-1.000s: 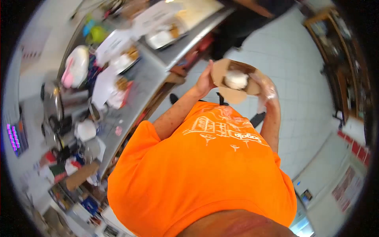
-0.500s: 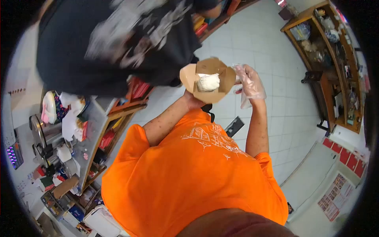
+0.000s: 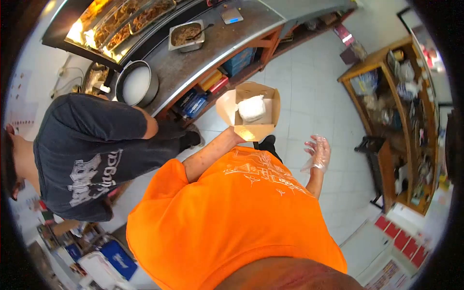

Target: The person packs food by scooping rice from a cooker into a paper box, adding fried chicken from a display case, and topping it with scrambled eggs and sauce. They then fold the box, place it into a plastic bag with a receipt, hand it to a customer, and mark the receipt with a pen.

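My left hand (image 3: 235, 136) holds an open brown cardboard food box (image 3: 258, 131) from below, mostly hidden behind it. The flaps are spread outward. Inside lies a rounded white lump (image 3: 252, 108), perhaps rice; its kind is hard to make out. Out to the right, apart from the box, is my right hand (image 3: 320, 152) in a clear plastic glove. Its fingers are apart with nothing in them.
A co-worker in a black shirt (image 3: 92, 159) stands at left. The counter (image 3: 222, 46) beyond bears a large pot (image 3: 137, 83), a metal food pan (image 3: 187, 35), a scale (image 3: 232, 16) and a lit food display (image 3: 111, 29). A wooden cabinet (image 3: 386, 96) stands right.
My right hand has moved away from the box, down and to the right. The co-worker has shifted left and down in view, so the counter with pot and pan now shows.
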Available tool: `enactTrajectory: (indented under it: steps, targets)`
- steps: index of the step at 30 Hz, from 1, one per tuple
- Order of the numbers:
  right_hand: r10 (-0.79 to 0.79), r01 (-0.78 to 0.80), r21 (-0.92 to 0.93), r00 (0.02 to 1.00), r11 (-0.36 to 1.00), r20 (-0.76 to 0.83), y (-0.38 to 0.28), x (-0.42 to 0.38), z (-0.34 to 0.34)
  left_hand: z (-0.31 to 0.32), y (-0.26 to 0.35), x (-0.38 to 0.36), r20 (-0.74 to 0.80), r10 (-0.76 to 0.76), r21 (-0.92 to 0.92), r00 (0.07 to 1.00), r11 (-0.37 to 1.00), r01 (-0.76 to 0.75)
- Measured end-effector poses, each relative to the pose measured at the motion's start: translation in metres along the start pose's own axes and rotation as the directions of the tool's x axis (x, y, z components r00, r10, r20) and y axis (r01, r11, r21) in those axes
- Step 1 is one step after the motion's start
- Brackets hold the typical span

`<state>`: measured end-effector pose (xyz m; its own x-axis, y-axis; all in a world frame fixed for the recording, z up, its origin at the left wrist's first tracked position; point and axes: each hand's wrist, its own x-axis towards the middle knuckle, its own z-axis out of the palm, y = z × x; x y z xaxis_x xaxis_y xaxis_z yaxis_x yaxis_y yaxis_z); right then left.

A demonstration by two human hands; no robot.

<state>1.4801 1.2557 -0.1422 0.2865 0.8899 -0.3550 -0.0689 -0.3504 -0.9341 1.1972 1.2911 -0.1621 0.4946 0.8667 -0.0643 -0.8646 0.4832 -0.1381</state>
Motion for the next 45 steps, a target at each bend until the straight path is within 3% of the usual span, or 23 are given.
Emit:
enactTrajectory:
  steps: [2, 6, 7, 8, 10, 16, 18, 20, 22, 23, 24, 25, 26, 28, 29, 30, 31, 36, 38, 40, 43, 44, 45]
  targets:
    - [-0.014, 0.019, -0.069, 0.997, 0.997, 0.078, -0.030, 0.053, 0.001, 0.017, 0.001, 0.026, -0.034, 0.048, -0.283, 0.998, 0.957, -0.056]
    - [-0.028, 0.114, -0.211, 0.928, 0.971, 0.372, -0.112, 0.170, 0.043, 0.031, 0.015, 0.080, 0.043, 0.288, 0.021, 0.957, 0.957, -0.289]
    - [-0.045, 0.194, -0.262, 0.873, 0.945, 0.486, -0.132, 0.199, 0.062, 0.048, 0.017, 0.090, -0.037, 0.523, 0.107, 0.852, 0.849, -0.517]
    - [-0.036, 0.204, -0.276, 0.858, 0.939, 0.513, -0.150, 0.225, 0.085, 0.049, 0.030, 0.100, -0.100, 0.579, 0.184, 0.809, 0.810, -0.557]
    - [-0.057, 0.277, -0.236, 0.752, 0.932, 0.657, -0.174, 0.269, 0.137, 0.049, 0.057, 0.114, 0.205, 0.413, -0.019, 0.888, 0.908, -0.418]
    - [0.006, 0.485, -0.366, 0.597, 0.794, 0.802, -0.185, 0.381, 0.325, 0.058, 0.157, 0.134, 0.154, 0.645, 0.095, 0.749, 0.745, -0.661]
    - [0.020, 0.551, -0.365, 0.533, 0.750, 0.846, -0.191, 0.400, 0.384, 0.075, 0.185, 0.143, -0.050, 0.726, 0.116, 0.686, 0.686, -0.718]
    - [-0.248, 0.955, -0.280, 0.295, 0.094, 0.923, -0.198, 0.422, 0.448, 0.107, 0.215, 0.162, 0.155, 0.767, -0.151, 0.622, 0.641, -0.753]
    - [-0.279, 0.953, -0.258, 0.294, 0.159, 0.914, -0.204, 0.439, 0.504, 0.107, 0.229, 0.161, 0.063, 0.778, -0.102, 0.625, 0.628, -0.772]
    - [-0.327, 0.939, -0.250, 0.319, 0.237, 0.890, -0.205, 0.443, 0.529, 0.101, 0.234, 0.163, 0.079, 0.786, 0.082, 0.613, 0.608, -0.790]
    - [0.148, 0.517, -0.460, 0.534, 0.722, 0.833, -0.227, 0.434, 0.554, 0.097, 0.240, 0.168, 0.103, 0.790, 0.271, 0.604, 0.562, -0.782]
    - [0.236, 0.301, -0.421, 0.498, 0.855, 0.835, -0.223, 0.448, 0.577, 0.091, 0.238, 0.174, -0.025, 0.892, 0.091, 0.451, 0.452, -0.888]
    - [0.319, 0.058, -0.381, 0.439, 0.923, 0.840, -0.211, 0.464, 0.600, 0.123, 0.234, 0.185, -0.067, 0.946, -0.034, 0.316, 0.314, -0.949]
    - [0.309, -0.203, -0.245, 0.397, 0.948, 0.864, -0.177, 0.500, 0.650, 0.104, 0.242, 0.182, -0.315, 0.931, 0.073, 0.182, 0.215, -0.974]
    - [0.412, -0.450, -0.221, 0.389, 0.865, 0.824, -0.183, 0.501, 0.666, 0.105, 0.242, 0.180, 0.005, 0.931, 0.001, 0.366, 0.366, -0.931]
    - [0.516, -0.665, -0.177, 0.357, 0.726, 0.779, -0.186, 0.501, 0.679, 0.108, 0.243, 0.184, -0.003, 0.943, -0.013, 0.332, 0.332, -0.943]
    - [0.536, -0.656, -0.216, 0.336, 0.723, 0.775, -0.186, 0.505, 0.685, 0.111, 0.242, 0.191, 0.015, 0.951, -0.021, 0.310, 0.310, -0.951]
    - [0.244, -0.363, 0.014, 0.654, 0.932, 0.716, -0.194, 0.537, 0.685, 0.109, 0.233, 0.228, -0.008, 0.989, 0.036, 0.150, 0.150, -0.988]
    - [0.316, -0.337, -0.088, 0.716, 0.937, 0.622, -0.232, 0.519, 0.655, 0.109, 0.232, 0.247, -0.043, 0.995, 0.016, 0.088, 0.088, -0.996]
    - [0.199, -0.160, -0.123, 0.658, 0.979, 0.726, -0.215, 0.540, 0.651, 0.105, 0.235, 0.266, -0.096, 0.995, 0.004, 0.007, 0.008, -1.000]
    - [0.266, -0.316, -0.007, 0.789, 0.949, 0.553, -0.219, 0.518, 0.645, 0.096, 0.228, 0.295, -0.199, 0.976, -0.009, -0.091, -0.095, -0.995]
    - [0.419, -0.566, 0.113, 0.716, 0.816, 0.558, -0.214, 0.520, 0.646, 0.095, 0.227, 0.300, -0.229, 0.966, -0.003, -0.117, -0.121, -0.993]
    - [0.474, -0.621, 0.073, 0.664, 0.780, 0.578, -0.212, 0.524, 0.643, 0.094, 0.227, 0.303, -0.255, 0.957, 0.007, -0.140, -0.143, -0.990]
